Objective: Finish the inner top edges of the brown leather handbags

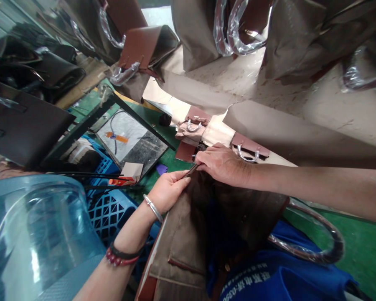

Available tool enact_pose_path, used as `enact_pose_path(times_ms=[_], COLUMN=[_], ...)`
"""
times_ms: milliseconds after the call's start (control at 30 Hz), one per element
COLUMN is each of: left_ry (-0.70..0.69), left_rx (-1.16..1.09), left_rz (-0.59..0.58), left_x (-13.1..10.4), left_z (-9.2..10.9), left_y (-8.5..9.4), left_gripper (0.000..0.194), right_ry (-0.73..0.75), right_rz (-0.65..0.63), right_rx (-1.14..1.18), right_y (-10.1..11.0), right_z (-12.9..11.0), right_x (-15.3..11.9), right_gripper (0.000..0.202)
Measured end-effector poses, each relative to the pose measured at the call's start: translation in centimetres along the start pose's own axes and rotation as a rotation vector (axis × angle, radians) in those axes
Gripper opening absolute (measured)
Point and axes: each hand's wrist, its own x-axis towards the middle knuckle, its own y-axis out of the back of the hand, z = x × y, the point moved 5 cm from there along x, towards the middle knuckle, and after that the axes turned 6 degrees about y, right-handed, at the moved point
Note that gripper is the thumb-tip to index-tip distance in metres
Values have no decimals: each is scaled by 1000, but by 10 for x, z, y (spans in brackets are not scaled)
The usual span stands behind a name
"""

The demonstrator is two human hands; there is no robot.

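A brown handbag (pixel 188 234) lies across my lap, its dark lining and a flat inner pocket facing up. My left hand (pixel 167 190), with a silver bangle at the wrist, pinches the bag's edge between thumb and fingers. Close beside it, my right hand (pixel 224 165) grips the same edge with curled fingers. Whatever small part sits under the right fingertips is hidden. The bag's plastic-wrapped handle (pixel 336 238) loops out at the lower right, over a blue apron (pixel 269 276) with white lettering.
Several brown bags with plastic-wrapped handles (pixel 238 29) stand on the table (pixel 200 90) ahead. Smaller bag pieces (pixel 250 146) lie along its near edge. At left are a large blue water bottle (pixel 40 238), a blue crate (pixel 113 213) and a dark metal frame (pixel 81 125).
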Motion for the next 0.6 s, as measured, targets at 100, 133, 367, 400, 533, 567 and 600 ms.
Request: enact_pose_path(times_ms=[100, 133, 367, 400, 533, 567, 600], left_ry=[13, 16, 28, 29, 37, 37, 37], left_rx=[-16, -21, -6, -4, -12, -10, -7], left_rz=[-6, -5, 5, 8, 7, 7, 6], left_x=[1, 1, 2, 1, 1, 1, 1], left_z=[1, 1, 3, 3, 3, 3, 3], left_y=[0, 1, 1, 2, 1, 1, 1], left_gripper=[37, 37, 36, 35, 36, 36, 35], right_ry=[-4, -5, 58, 62, 68, 75, 85], right_rz=[7, 9, -72, -81, -98, -105, -112], right_rx=[-7, -6, -8, -6, -25, -48, -78], right_y=[2, 2, -6, -7, -5, -5, -4], right_z=[-1, 0, 1, 1, 0, -1, -2], right_x=[-2, -2, -2, -1, 0, 0, 1], right_gripper=[15, 16, 24, 24, 23, 23, 24])
